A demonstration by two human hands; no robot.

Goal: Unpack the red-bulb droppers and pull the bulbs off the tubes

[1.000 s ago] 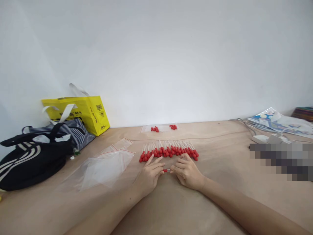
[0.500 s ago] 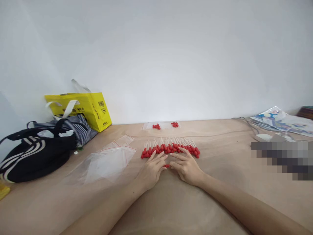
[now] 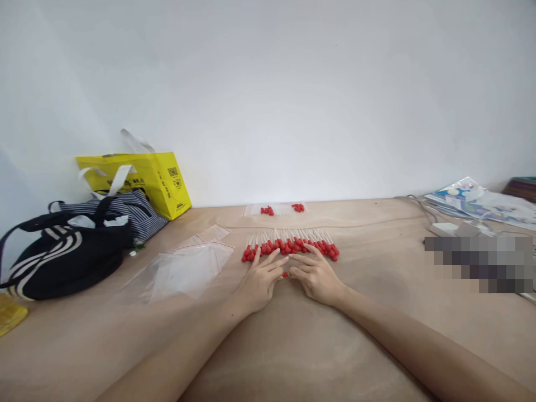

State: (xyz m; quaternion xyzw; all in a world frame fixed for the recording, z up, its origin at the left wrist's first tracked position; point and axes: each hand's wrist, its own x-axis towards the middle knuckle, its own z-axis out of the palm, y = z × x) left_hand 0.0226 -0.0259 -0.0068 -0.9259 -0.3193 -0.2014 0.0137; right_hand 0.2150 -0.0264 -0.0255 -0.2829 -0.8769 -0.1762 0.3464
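Observation:
A row of several thin clear droppers with red rubber bulbs [image 3: 293, 245] lies on the tan table [image 3: 377, 312]. My left hand [image 3: 259, 279] and my right hand [image 3: 316, 276] rest side by side just in front of that row, fingertips reaching its red ends. Between the two hands sits one small red bulb piece [image 3: 285, 274], pinched by the thumbs and forefingers of both hands. The other fingers are spread flat on the table.
Clear zip bags [image 3: 188, 271] lie left of the hands. Another clear bag with a few red bulbs [image 3: 281, 209] lies by the wall. A yellow bag [image 3: 142, 178], a striped bag [image 3: 129, 215] and a black bag [image 3: 58, 262] stand far left. Papers and cables [image 3: 473, 204] sit far right.
Both hands have drawn closer together around the small red piece and slid forward to the row of droppers. The camera has tilted slightly.

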